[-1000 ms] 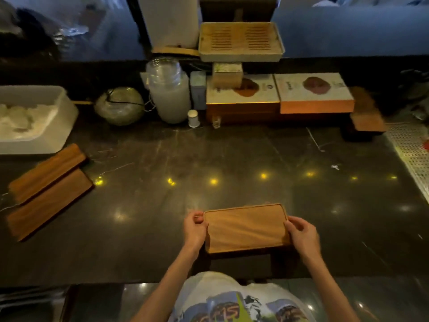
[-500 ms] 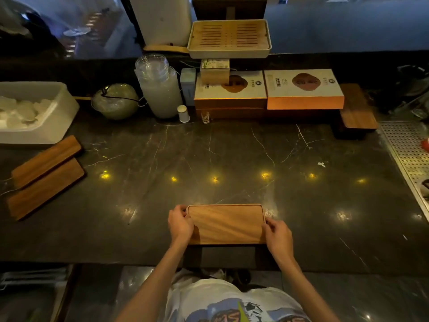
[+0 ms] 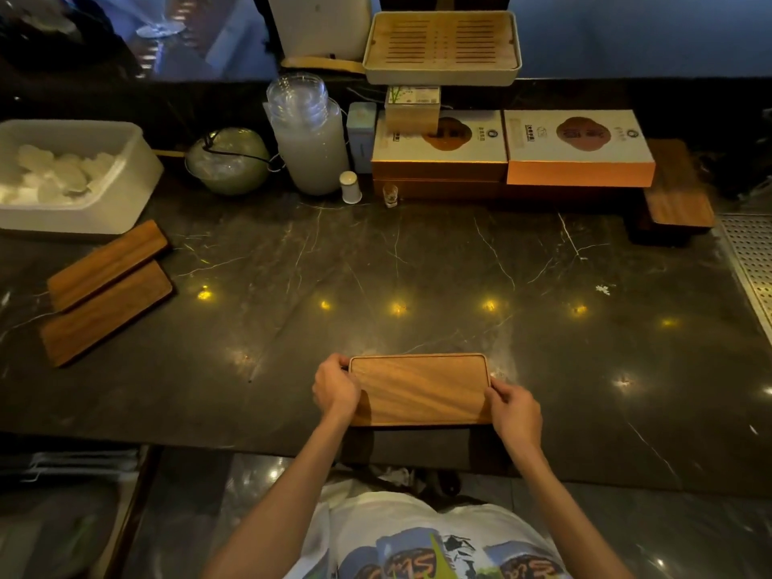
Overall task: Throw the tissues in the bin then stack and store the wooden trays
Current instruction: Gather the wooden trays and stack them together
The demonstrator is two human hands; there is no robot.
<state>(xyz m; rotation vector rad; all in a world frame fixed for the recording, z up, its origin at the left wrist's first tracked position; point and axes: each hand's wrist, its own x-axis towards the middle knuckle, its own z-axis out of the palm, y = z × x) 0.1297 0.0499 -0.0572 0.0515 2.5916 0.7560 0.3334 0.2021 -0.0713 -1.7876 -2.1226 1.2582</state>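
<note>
A light wooden tray lies level near the front edge of the dark marble counter. My left hand grips its left end and my right hand grips its right end. Two darker wooden trays lie side by side, slanted, at the left of the counter. Another wooden tray rests on a dark stand at the right. A white bin at the far left holds crumpled white tissues.
Along the back stand a green bowl, a frosted jar with stacked clear cups, two orange-sided boxes and a slatted tea tray. A perforated metal grate runs along the right edge.
The tray, held at both ends, has come down level over the counter's front edge. The view has shifted a little.
</note>
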